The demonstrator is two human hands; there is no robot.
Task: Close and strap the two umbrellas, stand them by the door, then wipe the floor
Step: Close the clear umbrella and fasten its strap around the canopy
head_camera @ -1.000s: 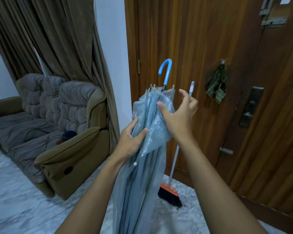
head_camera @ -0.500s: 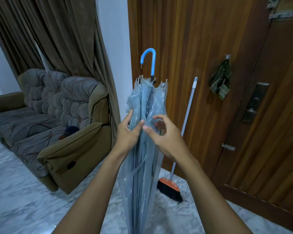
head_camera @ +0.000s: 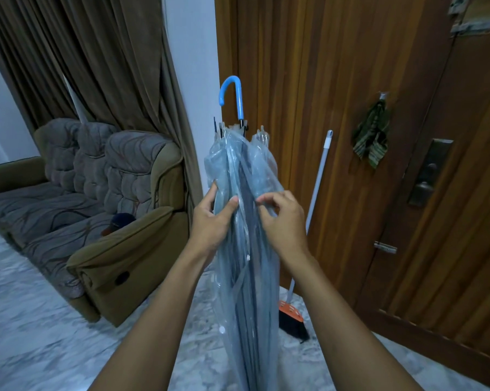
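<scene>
A folded clear-blue plastic umbrella (head_camera: 245, 170) stands upright in front of me, its curved blue handle (head_camera: 234, 94) on top. My left hand (head_camera: 212, 224) grips the bunched canopy from the left, thumb pressed on the folds. My right hand (head_camera: 283, 221) pinches the plastic folds on the right side with its fingertips. A thin strap with a white snap (head_camera: 248, 258) hangs loose down the canopy below my hands. Only one umbrella is in view.
A wooden door (head_camera: 351, 108) fills the right side, with a lock plate (head_camera: 428, 172) and a green cloth (head_camera: 371, 142) hung on a hook. A broom (head_camera: 317, 193) leans against the door. A brown recliner sofa (head_camera: 119, 221) and curtains (head_camera: 97, 57) stand at left. Marble floor (head_camera: 40, 334) below.
The umbrella has swung from tilted to upright and shifted left. My right hand came down from the top of the canopy to pinch the folds beside my left hand.
</scene>
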